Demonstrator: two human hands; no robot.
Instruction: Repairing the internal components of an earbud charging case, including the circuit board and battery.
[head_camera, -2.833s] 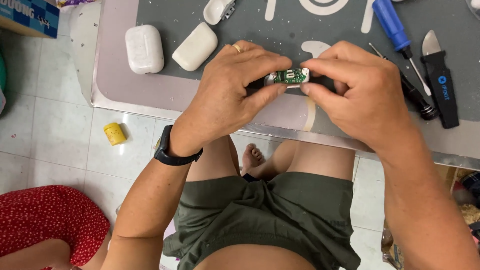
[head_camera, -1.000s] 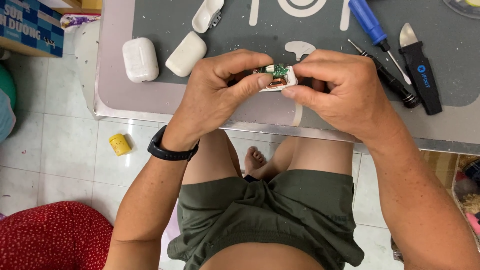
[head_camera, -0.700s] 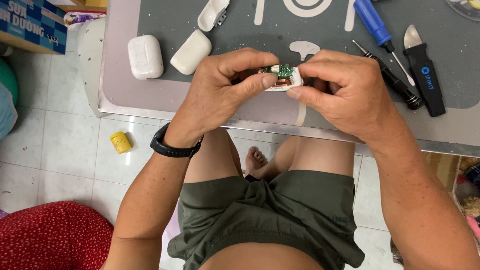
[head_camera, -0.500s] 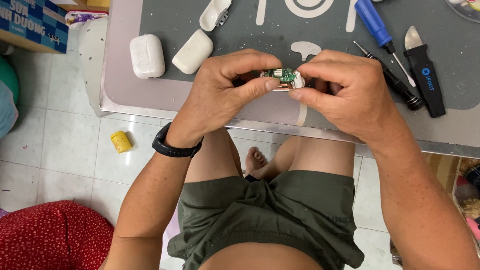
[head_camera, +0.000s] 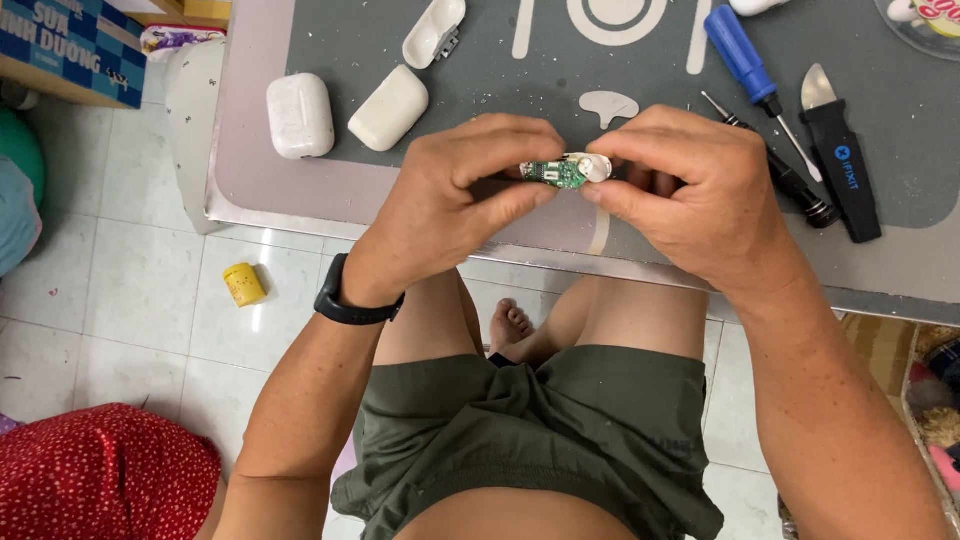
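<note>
Both hands hold one small part between them above the near edge of the table: a little green circuit board with a white plastic piece (head_camera: 566, 171) at its right end. My left hand (head_camera: 455, 205) pinches the board's left end between thumb and fingers. My right hand (head_camera: 685, 190) grips the white end the same way. A black watch sits on my left wrist. The underside of the part is hidden by my fingers.
On the grey work mat (head_camera: 660, 70) lie two shut white earbud cases (head_camera: 300, 115) (head_camera: 389, 108), an open case half (head_camera: 433, 32), a blue-handled screwdriver (head_camera: 745, 60), a thin black driver (head_camera: 790, 180) and a black-handled pry knife (head_camera: 840, 160). A yellow jar (head_camera: 244, 285) stands on the tiled floor.
The hands keep their grip on the small board and have turned it slightly. The view has shifted a little, so the table and tools sit a bit differently in frame.
</note>
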